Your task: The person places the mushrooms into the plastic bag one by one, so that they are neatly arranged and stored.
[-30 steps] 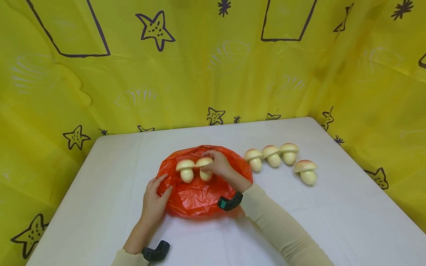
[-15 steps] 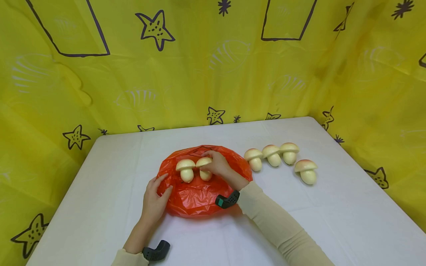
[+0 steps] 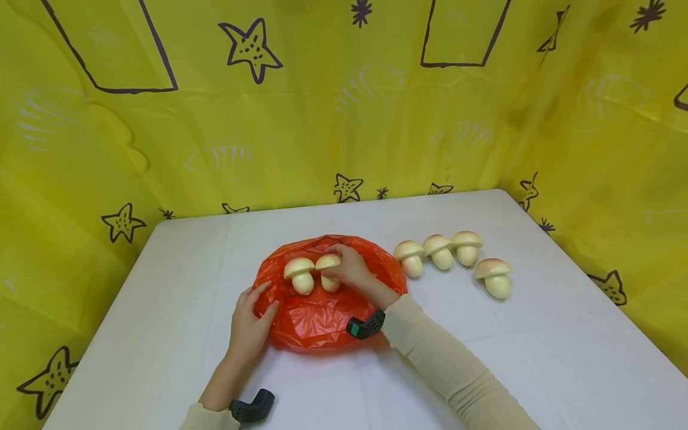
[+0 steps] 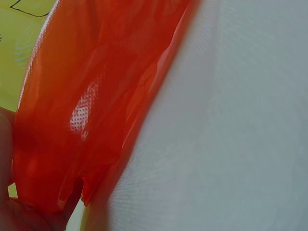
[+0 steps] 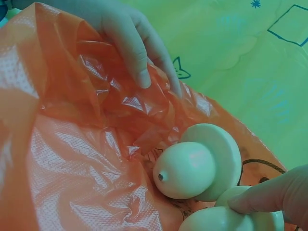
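Observation:
A red plastic bag point(image 3: 317, 322) lies spread open on the table, with one toy mushroom point(image 3: 300, 276) in it. At the bag's left rim is my left hand point(image 3: 249, 325), holding the thin plastic with fingers and thumb apart. The left wrist view shows mostly the bag's outer side point(image 4: 96, 106) beside the hand. Inside the bag, my right hand point(image 3: 349, 266) holds a second toy mushroom point(image 3: 329, 280), right beside the first. In the right wrist view, the right thumb point(image 5: 260, 195) presses on this mushroom; the other right fingers are out of that frame.
Right of the bag, three toy mushrooms point(image 3: 438, 251) stand in a row, and another mushroom point(image 3: 494, 279) lies nearer the right side. A white-covered table point(image 3: 516, 358) bears everything. Behind it hangs a yellow curtain point(image 3: 301, 131) with drawn stars and fish.
The right hand and forearm have shifted very slightly left, and the held mushroom with them. The left hand, the bag and the row of mushrooms look the same.

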The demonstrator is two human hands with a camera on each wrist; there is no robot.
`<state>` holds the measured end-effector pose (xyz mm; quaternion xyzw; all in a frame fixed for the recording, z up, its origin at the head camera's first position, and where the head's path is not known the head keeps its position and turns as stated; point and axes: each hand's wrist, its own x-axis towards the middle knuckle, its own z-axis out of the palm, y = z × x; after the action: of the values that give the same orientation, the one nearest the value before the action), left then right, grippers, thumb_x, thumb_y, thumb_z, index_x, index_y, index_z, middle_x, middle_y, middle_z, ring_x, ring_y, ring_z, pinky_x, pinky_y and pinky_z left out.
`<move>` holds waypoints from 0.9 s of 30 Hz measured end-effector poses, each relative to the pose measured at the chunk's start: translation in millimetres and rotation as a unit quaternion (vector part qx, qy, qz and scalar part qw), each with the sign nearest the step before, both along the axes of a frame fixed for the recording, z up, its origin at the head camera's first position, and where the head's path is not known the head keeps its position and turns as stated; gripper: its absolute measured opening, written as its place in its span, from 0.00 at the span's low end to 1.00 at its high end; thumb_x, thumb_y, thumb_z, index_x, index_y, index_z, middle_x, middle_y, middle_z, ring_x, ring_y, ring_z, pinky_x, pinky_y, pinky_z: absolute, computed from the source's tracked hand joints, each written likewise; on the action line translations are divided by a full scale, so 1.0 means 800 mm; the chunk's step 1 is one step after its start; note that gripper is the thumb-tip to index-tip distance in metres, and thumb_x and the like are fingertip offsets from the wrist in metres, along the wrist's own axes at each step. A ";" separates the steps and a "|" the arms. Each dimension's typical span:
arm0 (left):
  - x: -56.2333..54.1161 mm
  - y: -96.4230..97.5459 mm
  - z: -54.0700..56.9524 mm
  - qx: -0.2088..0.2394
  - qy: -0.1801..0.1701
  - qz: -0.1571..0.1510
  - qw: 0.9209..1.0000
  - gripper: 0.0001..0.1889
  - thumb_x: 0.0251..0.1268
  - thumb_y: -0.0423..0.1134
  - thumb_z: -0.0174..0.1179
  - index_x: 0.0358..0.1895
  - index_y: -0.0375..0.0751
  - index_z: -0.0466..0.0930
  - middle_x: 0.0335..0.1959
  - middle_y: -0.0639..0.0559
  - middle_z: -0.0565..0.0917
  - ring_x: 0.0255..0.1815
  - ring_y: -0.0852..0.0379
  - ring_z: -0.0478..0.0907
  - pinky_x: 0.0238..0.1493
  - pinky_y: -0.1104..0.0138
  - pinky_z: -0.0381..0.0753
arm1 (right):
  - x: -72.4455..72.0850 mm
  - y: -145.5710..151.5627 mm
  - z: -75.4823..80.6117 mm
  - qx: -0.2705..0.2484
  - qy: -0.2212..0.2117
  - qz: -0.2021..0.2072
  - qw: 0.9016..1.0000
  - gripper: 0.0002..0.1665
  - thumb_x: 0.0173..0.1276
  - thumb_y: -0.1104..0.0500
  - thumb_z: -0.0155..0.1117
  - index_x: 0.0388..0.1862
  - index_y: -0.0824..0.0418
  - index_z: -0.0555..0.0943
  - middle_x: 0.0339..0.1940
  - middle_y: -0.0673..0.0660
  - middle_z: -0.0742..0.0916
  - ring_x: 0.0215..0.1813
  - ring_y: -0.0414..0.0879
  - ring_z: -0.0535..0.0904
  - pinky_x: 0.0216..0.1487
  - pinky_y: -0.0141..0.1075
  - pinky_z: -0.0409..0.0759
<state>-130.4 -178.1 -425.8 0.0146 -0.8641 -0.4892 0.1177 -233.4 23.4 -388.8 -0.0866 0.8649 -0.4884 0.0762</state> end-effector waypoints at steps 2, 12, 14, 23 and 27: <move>0.000 0.000 0.000 0.001 -0.004 0.001 1.000 0.21 0.61 0.32 0.56 0.59 0.36 0.70 0.59 0.35 0.65 0.60 0.39 0.62 0.56 0.46 0.66 | 0.001 0.000 0.000 0.007 0.000 0.000 1.000 0.26 0.52 0.64 0.69 0.51 0.64 0.76 0.48 0.59 0.80 0.47 0.51 0.75 0.49 0.41 0.75; 0.001 0.000 0.000 0.000 -0.001 0.001 1.000 0.22 0.61 0.33 0.56 0.59 0.36 0.70 0.59 0.35 0.65 0.60 0.39 0.62 0.55 0.46 0.68 | 0.006 0.004 0.006 0.015 -0.011 -0.012 1.000 0.29 0.52 0.62 0.69 0.55 0.63 0.74 0.49 0.59 0.79 0.45 0.51 0.74 0.48 0.41 0.75; 0.000 0.001 -0.001 0.000 0.000 0.000 1.000 0.22 0.61 0.32 0.56 0.59 0.36 0.70 0.59 0.35 0.65 0.60 0.39 0.62 0.55 0.46 0.67 | 0.009 0.007 0.008 0.017 -0.005 -0.011 1.000 0.30 0.52 0.62 0.69 0.55 0.65 0.74 0.49 0.59 0.80 0.44 0.50 0.74 0.46 0.40 0.76; -0.001 0.000 -0.002 0.000 0.004 -0.002 1.000 0.22 0.61 0.32 0.57 0.59 0.35 0.70 0.58 0.34 0.65 0.60 0.39 0.62 0.56 0.45 0.66 | 0.023 0.030 0.040 -0.011 0.019 -0.013 1.000 0.25 0.53 0.64 0.69 0.51 0.67 0.74 0.51 0.64 0.78 0.53 0.57 0.72 0.50 0.45 0.74; -0.001 -0.001 -0.003 -0.002 -0.001 0.001 1.000 0.22 0.61 0.33 0.56 0.59 0.36 0.70 0.59 0.35 0.65 0.60 0.39 0.61 0.56 0.45 0.66 | 0.027 0.042 0.054 -0.038 0.021 -0.014 0.999 0.25 0.54 0.65 0.68 0.52 0.67 0.75 0.52 0.67 0.77 0.53 0.60 0.74 0.48 0.46 0.75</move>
<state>-131.3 -178.9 -428.0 0.0153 -0.8650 -0.4876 0.1174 -212.2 56.7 -345.8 -0.0875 0.8482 -0.5203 0.0473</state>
